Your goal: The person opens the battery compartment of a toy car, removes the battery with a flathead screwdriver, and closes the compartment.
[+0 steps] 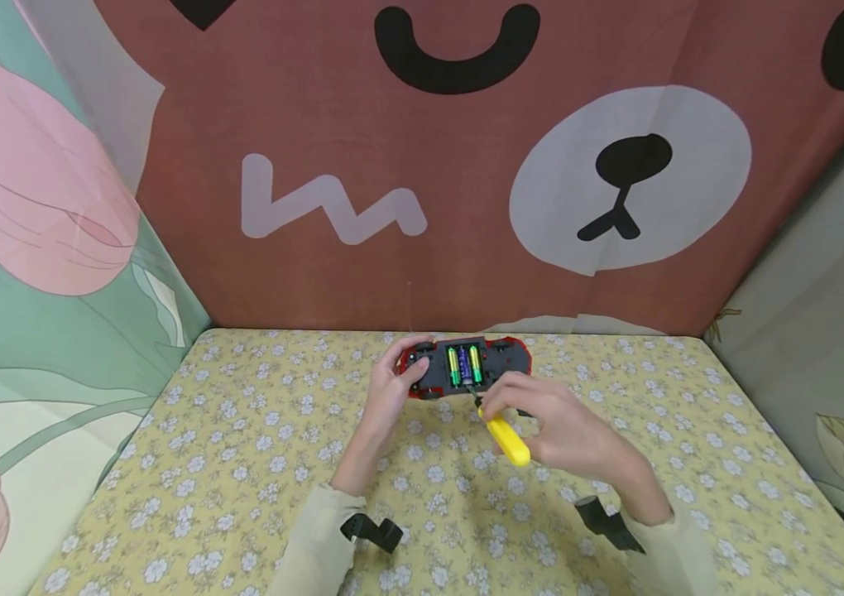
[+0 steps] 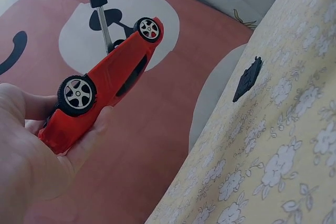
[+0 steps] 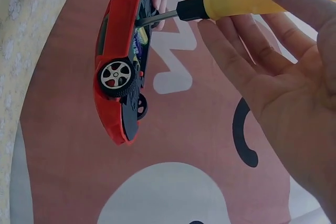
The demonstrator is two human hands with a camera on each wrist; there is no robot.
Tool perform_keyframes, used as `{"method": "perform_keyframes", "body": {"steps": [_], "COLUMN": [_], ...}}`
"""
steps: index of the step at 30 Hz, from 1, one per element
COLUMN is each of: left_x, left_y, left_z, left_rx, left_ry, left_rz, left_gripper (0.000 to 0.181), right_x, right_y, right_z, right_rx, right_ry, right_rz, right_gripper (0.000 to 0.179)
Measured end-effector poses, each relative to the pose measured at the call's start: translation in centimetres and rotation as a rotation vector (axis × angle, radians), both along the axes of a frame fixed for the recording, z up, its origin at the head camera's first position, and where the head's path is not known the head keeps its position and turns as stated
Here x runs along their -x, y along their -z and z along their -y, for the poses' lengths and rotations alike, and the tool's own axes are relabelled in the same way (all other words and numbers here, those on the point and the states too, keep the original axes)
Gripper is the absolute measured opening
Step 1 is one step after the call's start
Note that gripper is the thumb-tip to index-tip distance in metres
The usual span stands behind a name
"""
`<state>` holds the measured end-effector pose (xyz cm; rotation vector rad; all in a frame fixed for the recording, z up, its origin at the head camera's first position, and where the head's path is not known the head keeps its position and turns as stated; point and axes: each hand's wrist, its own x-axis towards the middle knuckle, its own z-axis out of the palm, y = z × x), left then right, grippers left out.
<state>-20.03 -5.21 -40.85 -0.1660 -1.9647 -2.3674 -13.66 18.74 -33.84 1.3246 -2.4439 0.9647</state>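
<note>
Left hand grips a red toy car at its 3 o'clock, right hand pinches a screwdriver at the car's 5 o'clock; cover looks off, three batteries in, not closed up yet.

The table top is pale yellow, with lots of white flowers and thin little leaves all over. One small, flat black piece lies right on it, and from the head view only a tiny bit of that piece shows.
</note>
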Motion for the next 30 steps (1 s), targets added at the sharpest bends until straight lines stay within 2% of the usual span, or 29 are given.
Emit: {"method": "perform_keyframes", "body": {"steps": [13, 18, 21, 23, 25, 30], "left_x": [0.2, 0.0, -0.1, -0.1, -0.2, -0.3], "left_y": [0.1, 0.0, -0.1, -0.1, -0.1, 0.0], "left_z": [0.0, -0.1, -0.1, 0.0, 0.0, 0.0], "left_rx": [0.025, 0.045, 0.060, 0.065, 0.066, 0.054], "left_ry": [-0.017, -0.012, 0.002, 0.018, 0.037, 0.083], "left_rz": [0.015, -0.002, -0.015, -0.024, -0.032, -0.039], "left_gripper": [0.037, 0.036, 0.036, 0.036, 0.035, 0.035], "right_x": [-0.4, -0.2, 0.1, 0.2, 0.4, 0.9], "right_y": [-0.3, -0.1, -0.1, -0.2, -0.3, -0.2], "right_z": [0.2, 0.1, 0.0, -0.2, -0.3, -0.4], "right_rx": [-0.035, 0.094, 0.204, 0.254, 0.289, 0.336], "right_ry": [0.006, 0.062, 0.125, 0.176, 0.215, 0.265], "right_rz": [-0.021, -0.141, -0.225, -0.273, -0.306, -0.292], "right_gripper": [0.049, 0.045, 0.026, 0.031, 0.046, 0.046]}}
